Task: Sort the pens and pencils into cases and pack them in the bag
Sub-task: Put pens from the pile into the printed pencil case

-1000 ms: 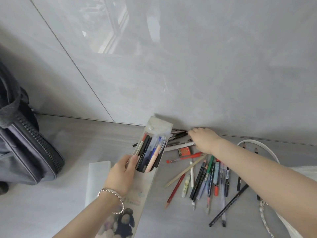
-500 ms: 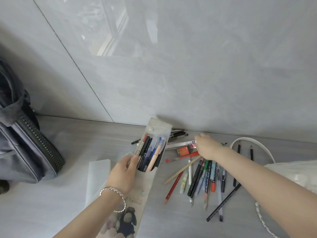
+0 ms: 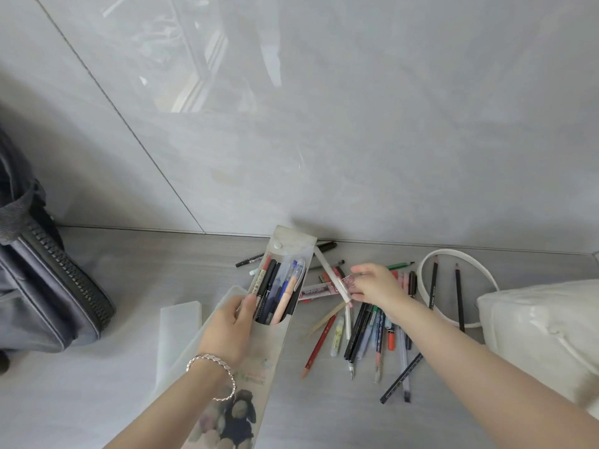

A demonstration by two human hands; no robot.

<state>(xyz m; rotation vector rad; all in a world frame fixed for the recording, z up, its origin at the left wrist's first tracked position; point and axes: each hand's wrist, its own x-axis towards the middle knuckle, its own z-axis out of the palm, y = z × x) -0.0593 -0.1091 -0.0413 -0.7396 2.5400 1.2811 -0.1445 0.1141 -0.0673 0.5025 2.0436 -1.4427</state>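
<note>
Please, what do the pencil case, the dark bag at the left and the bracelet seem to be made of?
The pencil case looks like soft, matte translucent plastic: pens show through its upper part. The dark bag seems dull woven fabric with a coarse black zipper. The bracelet is probably polished metal, since it glints; which metal is unclear.

So the right hand (image 3: 376, 285) pulled back from the wall. It's now pinching a white pen (image 3: 329, 270), lifted off the pile.
</note>
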